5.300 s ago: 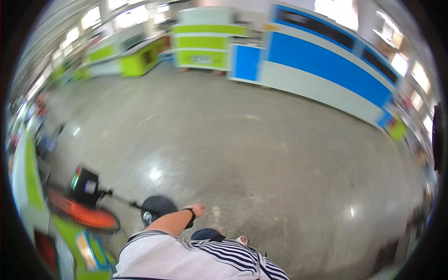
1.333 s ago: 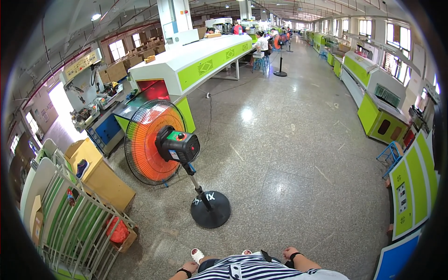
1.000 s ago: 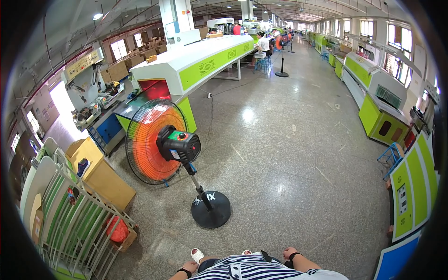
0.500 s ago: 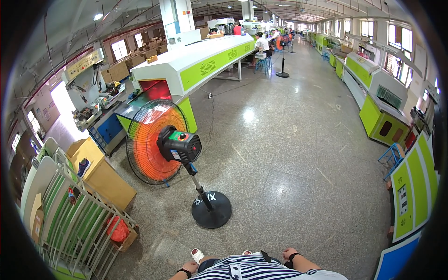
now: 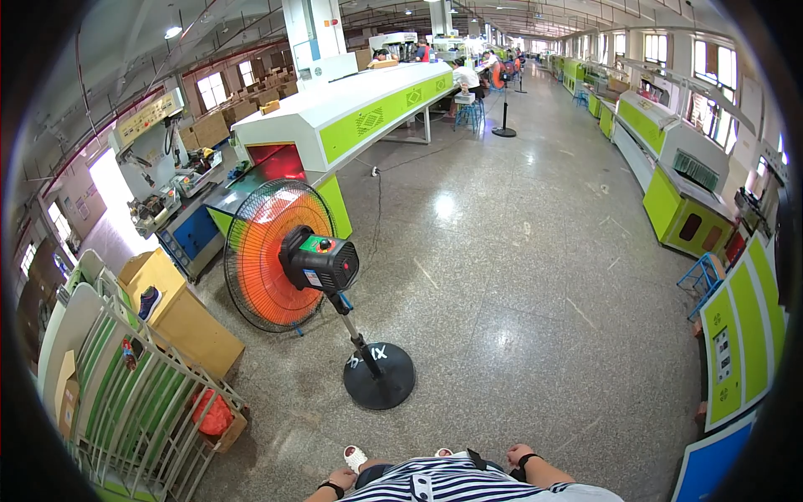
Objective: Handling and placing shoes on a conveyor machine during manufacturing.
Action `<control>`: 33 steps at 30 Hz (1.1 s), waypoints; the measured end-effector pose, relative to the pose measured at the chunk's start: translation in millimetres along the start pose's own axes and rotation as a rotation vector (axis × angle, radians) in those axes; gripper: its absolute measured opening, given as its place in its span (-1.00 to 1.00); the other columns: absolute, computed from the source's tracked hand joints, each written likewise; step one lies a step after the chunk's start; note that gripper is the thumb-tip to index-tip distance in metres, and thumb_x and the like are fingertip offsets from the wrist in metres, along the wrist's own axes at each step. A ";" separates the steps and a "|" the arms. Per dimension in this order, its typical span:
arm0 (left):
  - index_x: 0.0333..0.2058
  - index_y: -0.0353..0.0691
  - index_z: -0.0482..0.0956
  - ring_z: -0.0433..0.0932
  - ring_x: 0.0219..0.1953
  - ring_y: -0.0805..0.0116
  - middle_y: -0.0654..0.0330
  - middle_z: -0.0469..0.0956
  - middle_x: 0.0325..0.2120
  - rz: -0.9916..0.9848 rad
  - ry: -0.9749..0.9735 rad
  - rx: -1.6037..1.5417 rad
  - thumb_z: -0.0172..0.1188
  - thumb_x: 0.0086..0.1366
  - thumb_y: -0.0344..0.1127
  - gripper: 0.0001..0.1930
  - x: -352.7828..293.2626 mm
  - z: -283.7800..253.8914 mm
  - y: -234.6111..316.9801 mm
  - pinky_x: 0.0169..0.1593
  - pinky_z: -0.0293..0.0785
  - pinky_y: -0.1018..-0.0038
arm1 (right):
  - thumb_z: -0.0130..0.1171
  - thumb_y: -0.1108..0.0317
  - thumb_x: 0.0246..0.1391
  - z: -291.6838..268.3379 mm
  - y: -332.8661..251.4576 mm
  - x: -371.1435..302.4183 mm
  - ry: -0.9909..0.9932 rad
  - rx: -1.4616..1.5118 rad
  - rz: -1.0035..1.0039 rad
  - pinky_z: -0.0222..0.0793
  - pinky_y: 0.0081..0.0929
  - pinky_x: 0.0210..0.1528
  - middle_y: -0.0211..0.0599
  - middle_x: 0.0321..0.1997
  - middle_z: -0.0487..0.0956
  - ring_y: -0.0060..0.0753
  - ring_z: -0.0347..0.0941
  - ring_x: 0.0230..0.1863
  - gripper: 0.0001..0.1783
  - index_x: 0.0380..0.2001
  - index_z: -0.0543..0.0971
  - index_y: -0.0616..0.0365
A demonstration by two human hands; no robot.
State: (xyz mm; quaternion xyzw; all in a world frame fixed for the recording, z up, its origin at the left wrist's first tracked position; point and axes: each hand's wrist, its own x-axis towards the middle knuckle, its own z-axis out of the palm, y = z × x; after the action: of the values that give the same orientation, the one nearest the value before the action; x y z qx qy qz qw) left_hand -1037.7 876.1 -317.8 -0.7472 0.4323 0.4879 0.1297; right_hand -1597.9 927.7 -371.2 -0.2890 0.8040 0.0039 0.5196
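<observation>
My left hand hangs low beside my left thigh, a dark band on its wrist. On the other side my right hand is down by my right leg, also with a dark wristband. Both hands are small in the picture and their fingers are mostly hidden, so I cannot make out whether they are open. No object shows in either one. A black pedestal fan with an orange blade disc stands on the floor ahead, left of centre. White shoes show below my striped shirt.
Left of the fan are a metal rack of curved panels and a wooden cabinet with a shoe on top. A long green-and-white machine runs behind it. More machines line the right, near a blue stool. People sit far off.
My hands and the fan stay in place. The view has shifted very slightly, and distant people have changed posture a little.
</observation>
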 end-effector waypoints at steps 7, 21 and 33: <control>-0.13 -0.08 0.68 0.64 -0.14 0.20 0.10 0.68 -0.26 0.025 0.054 -0.023 0.21 0.17 -0.05 -0.64 -3.2 3.4 1.7 0.01 0.50 0.35 | 0.13 0.27 0.01 1.4 3.1 3.8 0.004 0.027 -0.016 0.53 -0.37 -0.20 -0.21 -0.34 0.69 -0.35 0.64 -0.36 -0.68 -0.18 0.65 0.18; -0.10 -0.13 0.67 0.65 -0.21 0.25 0.13 0.68 -0.27 0.017 0.004 -0.025 0.15 0.18 -0.07 -0.62 -15.2 -0.1 6.6 -0.05 0.52 0.38 | 0.11 0.24 0.07 -2.2 -7.6 -5.2 -0.010 -0.005 0.052 0.52 -0.39 -0.16 -0.28 -0.32 0.70 -0.39 0.64 -0.30 -0.69 -0.19 0.67 0.13; -0.12 -0.16 0.67 0.65 -0.18 0.26 0.14 0.69 -0.28 0.080 0.023 0.008 0.13 0.20 -0.04 -0.60 -18.5 0.1 8.8 -0.03 0.51 0.40 | 0.14 0.23 0.04 1.9 1.0 0.4 -0.001 -0.007 0.000 0.53 -0.40 -0.15 -0.25 -0.31 0.70 -0.41 0.65 -0.32 -0.67 -0.16 0.66 0.12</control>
State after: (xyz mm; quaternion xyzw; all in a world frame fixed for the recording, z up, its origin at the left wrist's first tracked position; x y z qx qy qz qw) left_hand -1047.4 880.5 -300.3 -0.7345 0.4653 0.4820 0.1081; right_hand -1596.9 928.9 -372.7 -0.2910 0.8039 0.0070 0.5187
